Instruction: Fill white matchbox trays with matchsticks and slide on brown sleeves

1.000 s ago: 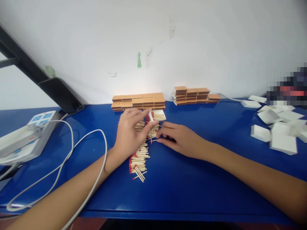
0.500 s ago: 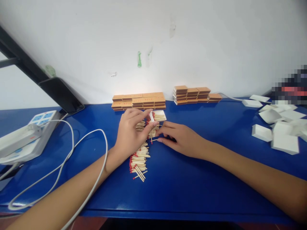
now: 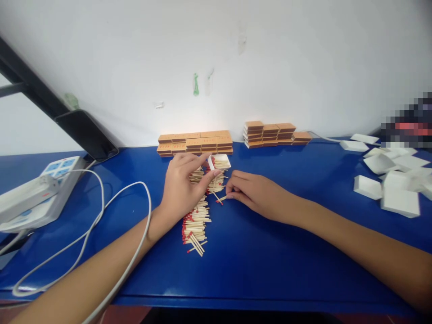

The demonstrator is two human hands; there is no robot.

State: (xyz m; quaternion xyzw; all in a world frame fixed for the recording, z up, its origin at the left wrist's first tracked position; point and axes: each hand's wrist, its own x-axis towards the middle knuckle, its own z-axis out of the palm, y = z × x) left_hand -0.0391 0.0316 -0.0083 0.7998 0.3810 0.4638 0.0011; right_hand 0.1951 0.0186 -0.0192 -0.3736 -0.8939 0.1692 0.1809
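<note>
A long heap of red-tipped matchsticks lies on the blue table. My left hand rests over the heap's far end, fingers curled round a small white matchbox tray partly filled with matches. My right hand lies just right of the heap, fingertips pinched on a few loose matches on the table.
Two stacks of brown matchboxes stand against the white wall. Several empty white trays lie at the right. A white power strip, a looping white cable and a black phone are at the left.
My right hand has drawn slightly right and back from the heap, pulling a few matches with it. The left hand and tray have barely shifted.
</note>
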